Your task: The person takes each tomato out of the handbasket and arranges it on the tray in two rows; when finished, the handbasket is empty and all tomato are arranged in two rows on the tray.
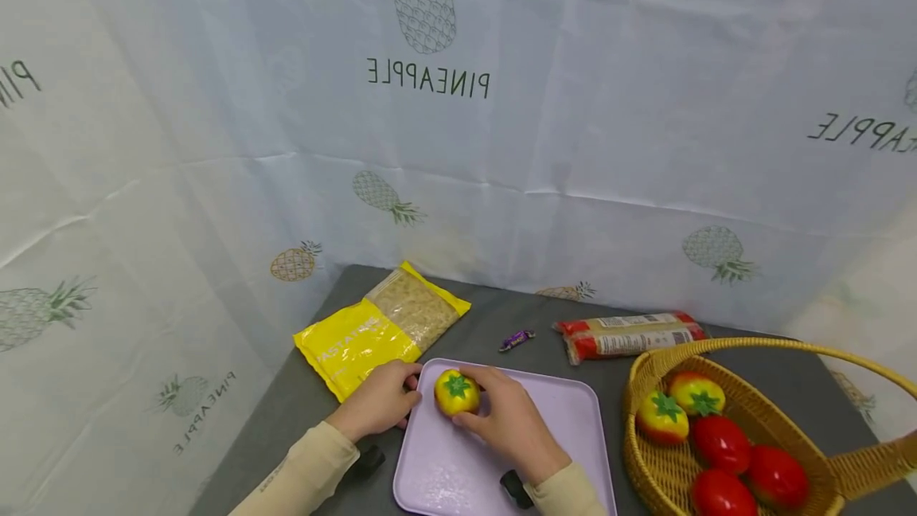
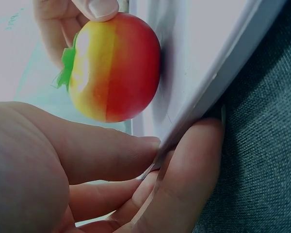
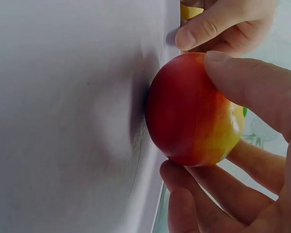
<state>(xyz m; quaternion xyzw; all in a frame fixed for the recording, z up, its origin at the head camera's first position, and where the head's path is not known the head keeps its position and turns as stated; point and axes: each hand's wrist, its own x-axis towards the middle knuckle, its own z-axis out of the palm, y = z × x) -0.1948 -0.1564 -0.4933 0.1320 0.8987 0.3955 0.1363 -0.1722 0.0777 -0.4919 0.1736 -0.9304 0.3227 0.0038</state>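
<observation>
Right grip (image 1: pixel 510 419) held a persimmon-shaped fruit (image 1: pixel 457 395) over the lilac tray's (image 1: pixel 566 412) far-left part.
Its thumb and fingers stood apart by the fruit's width, green calyx up; whether the base touched the tray was unclear. The left grip (image 1: pixel 380 398), nearly closed, pinched the rim. Good handling likely called for light, even fingertip pressure on the glossy skin and a steady, level rim against rolling.

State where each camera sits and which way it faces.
Head: head-worn, facing forward and down at the tray; left hand, right hand and sleeves show.
Left wrist: worn there, facing the left hand, which pinches the tray's edge; part of the right hand shows.
Right wrist: worn there, facing the right hand gripping the fruit; left hand shows.
Both wrist views share the fruit.
</observation>
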